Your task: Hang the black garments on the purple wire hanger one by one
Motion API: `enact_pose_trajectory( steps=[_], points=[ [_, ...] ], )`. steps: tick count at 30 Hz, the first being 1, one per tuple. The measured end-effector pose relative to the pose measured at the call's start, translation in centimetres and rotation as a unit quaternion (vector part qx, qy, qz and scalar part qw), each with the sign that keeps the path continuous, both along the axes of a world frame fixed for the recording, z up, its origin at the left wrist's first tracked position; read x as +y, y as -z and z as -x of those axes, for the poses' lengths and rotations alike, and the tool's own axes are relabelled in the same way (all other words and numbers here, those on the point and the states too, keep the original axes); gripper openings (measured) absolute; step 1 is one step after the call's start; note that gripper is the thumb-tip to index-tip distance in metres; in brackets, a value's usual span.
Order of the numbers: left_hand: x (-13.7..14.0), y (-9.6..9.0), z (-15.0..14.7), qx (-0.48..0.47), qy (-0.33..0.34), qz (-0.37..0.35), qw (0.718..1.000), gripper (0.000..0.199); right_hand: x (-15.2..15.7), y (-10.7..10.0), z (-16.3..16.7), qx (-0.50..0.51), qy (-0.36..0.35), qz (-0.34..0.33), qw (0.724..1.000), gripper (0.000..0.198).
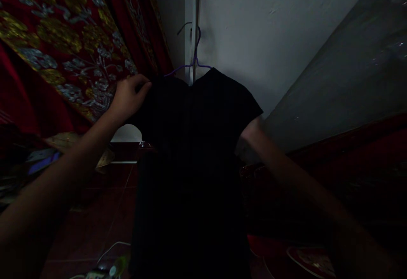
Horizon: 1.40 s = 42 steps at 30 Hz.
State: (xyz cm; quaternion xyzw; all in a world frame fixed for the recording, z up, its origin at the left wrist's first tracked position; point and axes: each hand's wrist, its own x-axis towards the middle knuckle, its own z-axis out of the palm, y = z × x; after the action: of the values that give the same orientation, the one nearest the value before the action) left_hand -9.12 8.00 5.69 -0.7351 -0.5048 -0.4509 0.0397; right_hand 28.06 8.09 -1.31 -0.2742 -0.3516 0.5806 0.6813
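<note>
One black garment (190, 143) on purple hanger (196, 61); left hand (131, 94) pinching shoulder (156, 90), right hand (252, 130) partly hidden at sleeve (246, 105), grip unclear.

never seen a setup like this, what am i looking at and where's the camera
No machine here: these are a person's bare hands, seen by one camera worn on the head, looking forward and down. A black short-sleeved garment is on a purple wire hanger. The left hand pinches its left shoulder; the right hand disappears at the other sleeve, hiding its grip. Red patterned cloth hangs left, and a white cable lies on the reddish tiled floor.
</note>
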Motion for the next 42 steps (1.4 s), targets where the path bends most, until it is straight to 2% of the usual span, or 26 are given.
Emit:
enact_pose_trajectory(
  steps=[2,4,6,7,10,12,15,17,20,23,27,30,33,38,42],
  points=[
    [0.0,-0.1,-0.4,-0.015,0.001,-0.003,1.000,0.024,0.4,-1.0,-2.0,0.003,-0.049,0.028,0.998,0.065],
    [0.1,-0.5,-1.3,-0.021,0.003,-0.008,1.000,0.027,0.4,-3.0,-3.5,-0.026,-0.058,0.022,0.998,0.055],
    [0.2,-1.2,-2.4,-0.031,0.013,-0.017,0.999,0.030,0.2,-5.5,-4.2,-0.059,-0.023,0.001,0.998,0.033],
    [0.3,-1.7,-2.9,-0.039,0.024,-0.022,0.999,0.031,0.0,-6.7,-4.2,-0.060,-0.002,-0.005,0.998,0.028],
    [0.2,-3.3,-4.5,-0.066,0.068,-0.029,0.995,0.034,-1.1,-8.8,-3.5,-0.013,0.057,-0.031,0.998,0.032],
    [0.0,-4.3,-5.3,-0.070,0.091,-0.017,0.993,0.037,-2.3,-8.9,-2.8,0.014,0.078,-0.062,0.995,0.033],
    [-0.5,-4.9,-6.3,-0.045,0.121,0.031,0.991,0.040,-5.1,-8.0,-1.6,0.011,0.088,-0.111,0.990,0.030],
    [-0.5,-4.6,-6.7,-0.015,0.143,0.061,0.988,0.039,-7.2,-7.3,-0.7,0.002,0.113,-0.120,0.986,0.030],
    [0.0,-3.3,-7.0,0.023,0.146,0.059,0.987,0.035,-9.2,-6.4,0.5,-0.010,0.161,-0.081,0.984,0.035],
    [1.0,-2.2,-7.0,0.013,0.126,0.041,0.991,0.030,-8.7,-5.7,1.0,-0.018,0.162,-0.043,0.986,0.039],
    [1.8,-2.2,-6.7,-0.008,0.078,0.008,0.997,0.027,-5.8,-5.4,1.0,-0.053,0.160,-0.054,0.984,0.031],
    [1.6,-2.8,-6.3,-0.004,0.033,-0.023,0.999,0.025,-4.4,-6.3,1.4,-0.053,0.130,-0.073,0.987,0.029],
    [1.4,-3.4,-6.3,-0.004,0.008,-0.037,0.999,0.025,-4.3,-8.3,1.7,-0.015,0.105,-0.064,0.992,0.028],
    [1.4,-4.7,-8.0,0.000,0.035,-0.051,0.998,0.023,-4.5,-10.7,0.3,0.073,0.124,-0.050,0.988,0.039],
    [0.9,-5.8,-10.2,0.011,0.089,-0.046,0.995,0.020,-5.5,-9.9,-1.5,0.049,0.130,-0.075,0.987,0.043]
  ],
)
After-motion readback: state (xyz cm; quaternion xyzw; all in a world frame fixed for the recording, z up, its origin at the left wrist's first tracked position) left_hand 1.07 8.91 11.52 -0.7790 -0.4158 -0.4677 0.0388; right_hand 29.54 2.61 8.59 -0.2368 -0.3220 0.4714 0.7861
